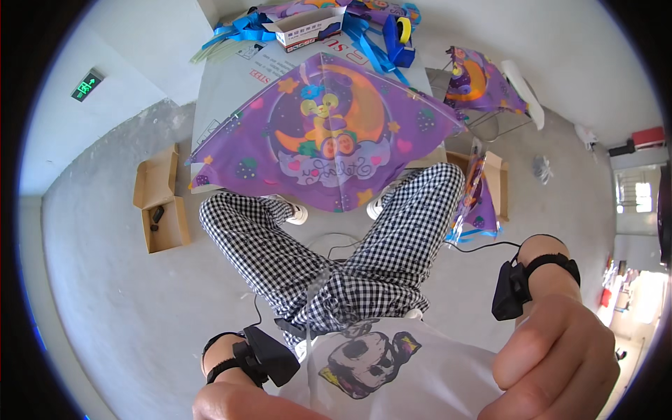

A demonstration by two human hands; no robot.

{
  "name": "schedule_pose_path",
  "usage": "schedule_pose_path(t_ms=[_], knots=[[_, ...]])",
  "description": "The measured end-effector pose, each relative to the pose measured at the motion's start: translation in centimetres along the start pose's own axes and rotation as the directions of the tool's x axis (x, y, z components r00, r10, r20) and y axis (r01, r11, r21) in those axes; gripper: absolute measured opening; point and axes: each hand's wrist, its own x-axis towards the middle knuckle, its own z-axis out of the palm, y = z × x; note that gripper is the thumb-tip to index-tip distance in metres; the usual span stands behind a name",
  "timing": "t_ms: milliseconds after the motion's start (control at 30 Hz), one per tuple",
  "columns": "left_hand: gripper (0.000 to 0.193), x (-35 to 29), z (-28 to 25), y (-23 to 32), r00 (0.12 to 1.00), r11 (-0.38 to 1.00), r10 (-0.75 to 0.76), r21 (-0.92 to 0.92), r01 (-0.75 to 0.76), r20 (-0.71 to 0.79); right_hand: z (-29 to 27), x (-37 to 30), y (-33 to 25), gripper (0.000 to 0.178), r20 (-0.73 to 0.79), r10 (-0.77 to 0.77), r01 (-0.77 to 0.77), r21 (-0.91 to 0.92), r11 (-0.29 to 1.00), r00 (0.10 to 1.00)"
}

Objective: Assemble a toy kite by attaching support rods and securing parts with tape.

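Note:
My right hand is raised at the lower right with its fingers curled closed; whatever is inside them is hidden. At the lower edge, the back of my left hand shows, but the picture's edge cuts off its fingers. Between the two, a narrow clear strip hangs in front of my shirt, and I cannot tell whether a hand holds it. A purple diamond-shaped kite with a moon and a cartoon animal lies spread over the table beyond my knees, apart from both hands.
On the table's far side are a white carton, blue ribbons and a blue tape dispenser. Another purple kite drapes over a chair at right. Open cardboard boxes stand at left and right, with packaged kites beside the latter.

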Motion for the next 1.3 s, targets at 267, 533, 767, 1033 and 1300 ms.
schedule_pose_path(t_ms=[267, 533, 767, 1033, 1300], knots=[[0.019, 0.6, -0.7, -0.7, 0.989, 0.996, 0.077, 0.032, -0.081, 0.125, 0.1, -0.1, 0.2, 0.012, -0.083, 0.06, -0.057, 0.046, 0.997, 0.995], [0.022, 0.3, 0.4, -1.7, 0.994, 0.993, 0.085, -0.085, -0.079, 0.072, -1.0, -0.5, 1.3, 0.006, -0.019, -0.061, 0.063, 0.081, 0.995, 0.998], [0.003, -2.4, 0.7, -3.6, 0.955, 0.982, 0.062, -0.156, -0.111, -0.291, -1.7, -0.5, 1.5, 0.005, -0.013, -0.036, 0.038, 0.177, 0.983, 0.999], [0.017, -1.3, -2.8, -9.4, 0.803, 0.942, -0.329, -0.232, 0.242, -0.497, -4.2, -5.7, 12.4, 0.011, -0.491, 0.499, -0.436, 0.246, 0.866, 0.714], [0.029, -4.0, -11.5, -10.4, 0.696, 0.443, -0.011, 0.62, 0.647, -0.718, -5.3, -16.9, 15.6, 0.005, -0.614, 0.726, -0.539, 0.515, 0.666, 0.31]])
